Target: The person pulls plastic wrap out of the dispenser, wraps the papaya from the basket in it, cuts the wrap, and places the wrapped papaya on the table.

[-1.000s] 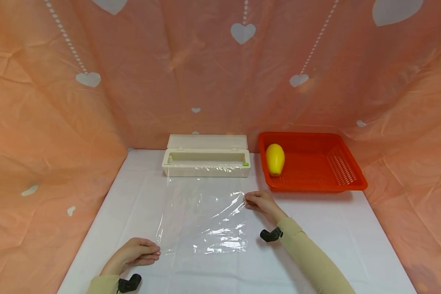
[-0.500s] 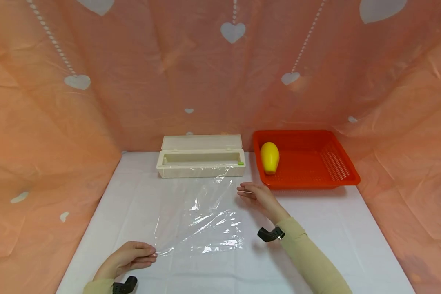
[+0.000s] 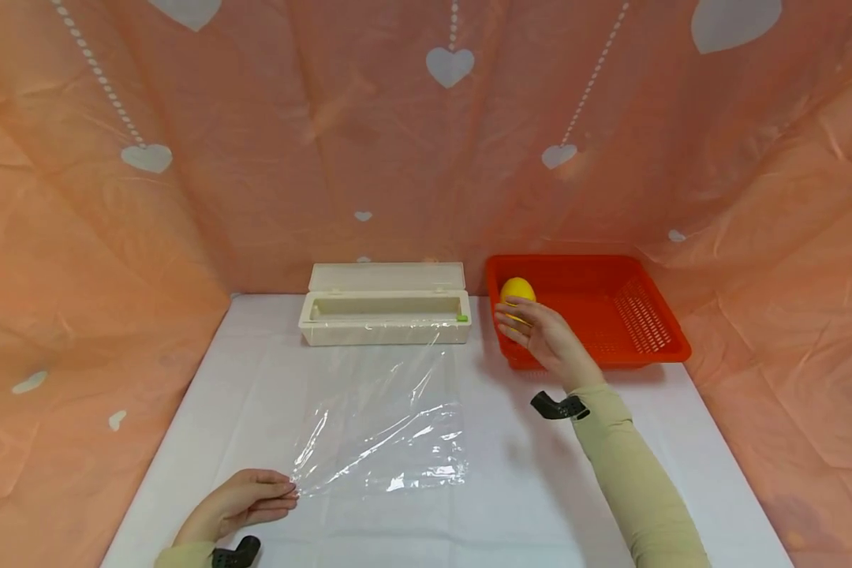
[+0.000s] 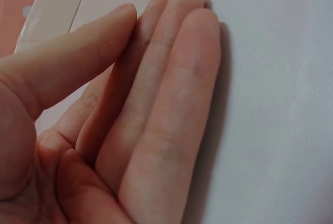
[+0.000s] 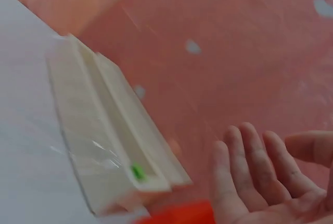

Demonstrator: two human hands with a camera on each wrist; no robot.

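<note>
A sheet of clear plastic wrap (image 3: 390,426) stretches over the white table from the front of a cream wrap dispenser box (image 3: 385,333), whose lid stands up. At the sheet's near left corner my left hand (image 3: 244,501) pinches the film between thumb and fingers. My right hand (image 3: 550,339) is over the left side of a red basket (image 3: 670,331), its fingers spread and relaxed and holding nothing. Behind those fingers a yellow, papaya-like fruit (image 3: 517,289) lies in the basket, partly hidden. In the right wrist view the right hand (image 5: 265,177) has its palm showing.
A green slider (image 3: 462,319) sits at the right end of the dispenser. Behind the table (image 3: 383,532) hangs an orange-pink curtain (image 3: 397,158) with white hearts, which also closes off both sides.
My right hand has let go of the wrap's right edge and moved up and right to the basket. The left hand keeps its corner. The whole view has shifted slightly.
</note>
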